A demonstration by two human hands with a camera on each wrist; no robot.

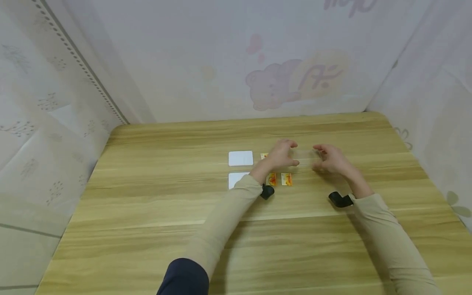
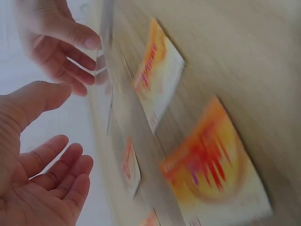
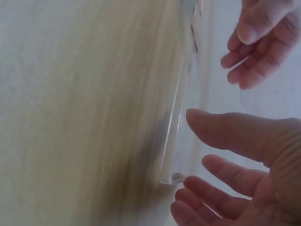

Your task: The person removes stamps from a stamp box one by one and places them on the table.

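Note:
My left hand hangs over the small printed paper pieces, thumb and fingers spread apart with nothing between them. Facing it, my right hand has its thumb and fingers parted too. Between the hands lies a clear, see-through flat piece, its fingertip-side corner right at the right hand's fingers in the right wrist view. Orange and yellow printed paper pieces lie near the left hand: one at the right, another beside it, and a third partly hidden behind the hand.
Left of the left hand lie two white rectangular cards, the nearer one partly covered by the sleeve. Both wrists carry black camera mounts. The wooden table meets patterned cloth walls at the back and sides.

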